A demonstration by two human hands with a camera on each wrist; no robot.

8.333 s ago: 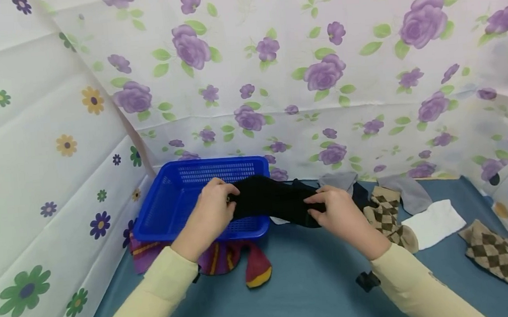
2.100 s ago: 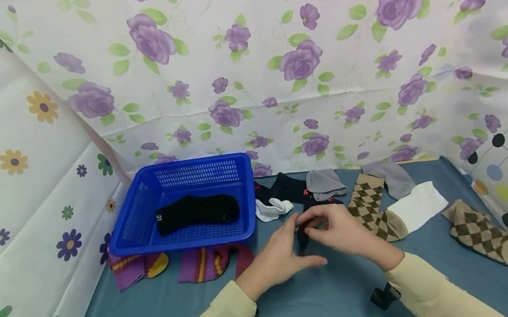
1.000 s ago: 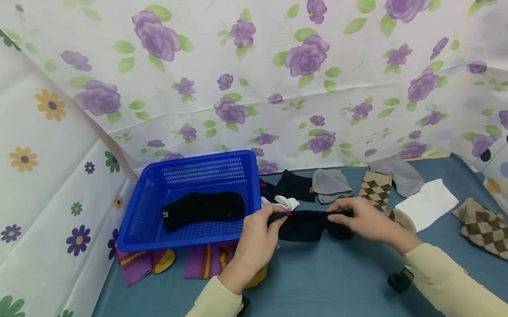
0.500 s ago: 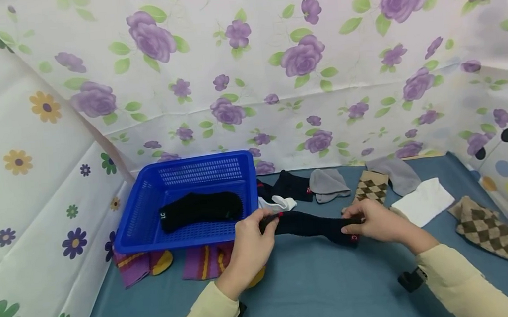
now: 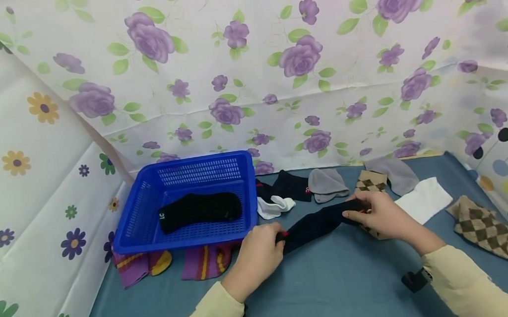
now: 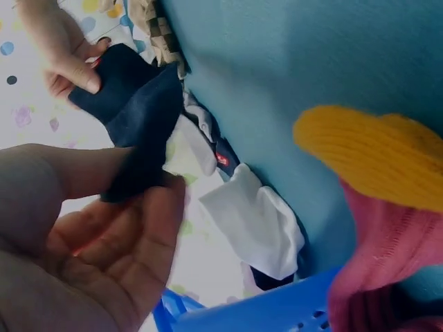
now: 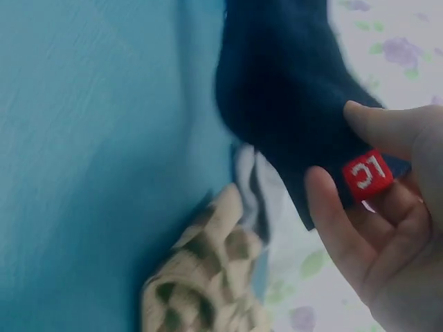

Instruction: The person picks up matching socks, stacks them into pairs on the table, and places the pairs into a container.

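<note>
A dark navy sock [image 5: 317, 225] is stretched between both hands above the table, in front of the basket's right side. My left hand [image 5: 258, 252] pinches its left end between thumb and fingers. The right hand [image 5: 381, 218] grips the other end, higher than the left. In the right wrist view the sock [image 7: 291, 83] carries a red label [image 7: 368, 175] with white letters near its cuff. The blue plastic basket [image 5: 124, 243] stands to the left, with a black sock [image 5: 200, 210] lying inside it.
Behind the held sock lie a white sock [image 5: 275, 205], a navy sock [image 5: 291, 185] and grey socks [image 5: 327, 183]. Rightward are argyle socks [image 5: 488, 229] and a white one [image 5: 425, 200]. Purple striped socks [image 5: 201, 262] stick out beneath the basket. Floral sheets [image 5: 274, 77] wall the table.
Earlier a black sock was held over the basket; it now lies inside. Both hands then took up a navy sock and stretched it. Lately the right hand rose and the left dropped, tilting it.
</note>
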